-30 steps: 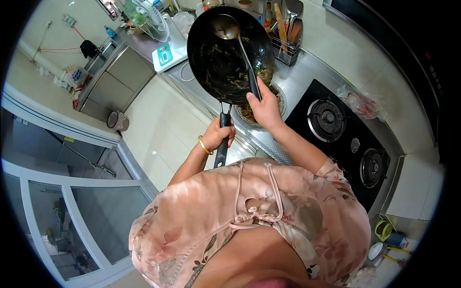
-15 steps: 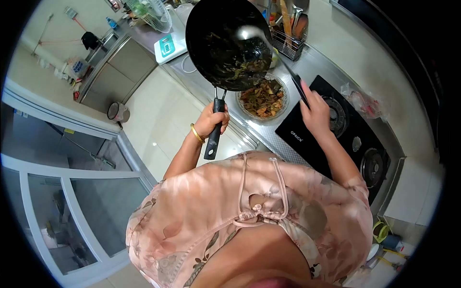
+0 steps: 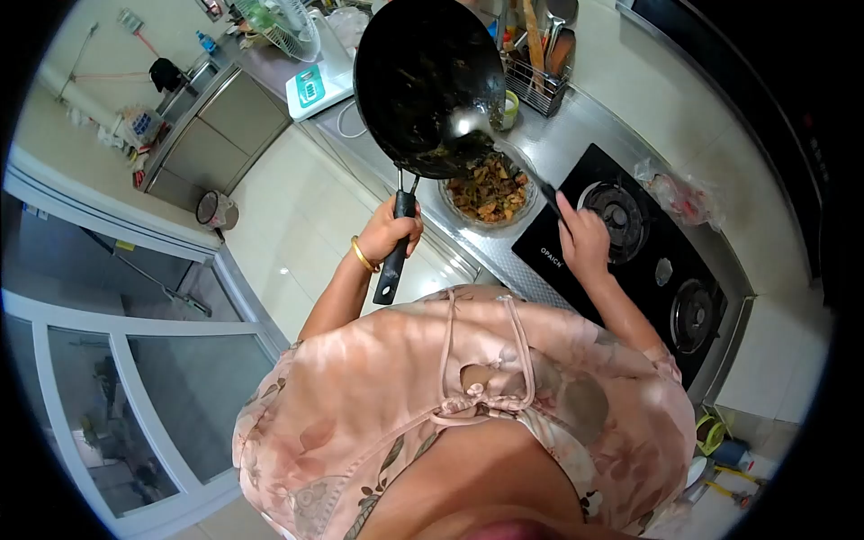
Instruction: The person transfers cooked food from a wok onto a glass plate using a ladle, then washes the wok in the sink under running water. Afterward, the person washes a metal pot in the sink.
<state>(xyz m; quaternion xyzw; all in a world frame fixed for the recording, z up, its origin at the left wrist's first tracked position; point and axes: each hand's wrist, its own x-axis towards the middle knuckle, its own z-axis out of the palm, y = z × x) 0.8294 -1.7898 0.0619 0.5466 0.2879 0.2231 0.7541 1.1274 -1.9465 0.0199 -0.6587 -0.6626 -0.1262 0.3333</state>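
Observation:
My left hand is wrapped round the black handle of a dark wok, which is tilted above the counter with its inside facing me. In my right hand is the black handle of a metal spatula; its shiny head, blurred, is at the wok's lower right edge. Just beneath that edge a clear glass bowl holds cooked food in brown chunks. The wok hides the bowl's upper left part. Thin streaks of food cling to the wok's inside.
A black two-burner gas stove lies to the right, with a crumpled plastic bag by its back edge. Behind the bowl stand a wire utensil rack and a small jar. A white kitchen scale sits left of the wok.
The spatula head has slid down the wok to its lower edge, and my right hand has come down slightly. Less food shows inside the wok. My left hand has shifted a little left and down.

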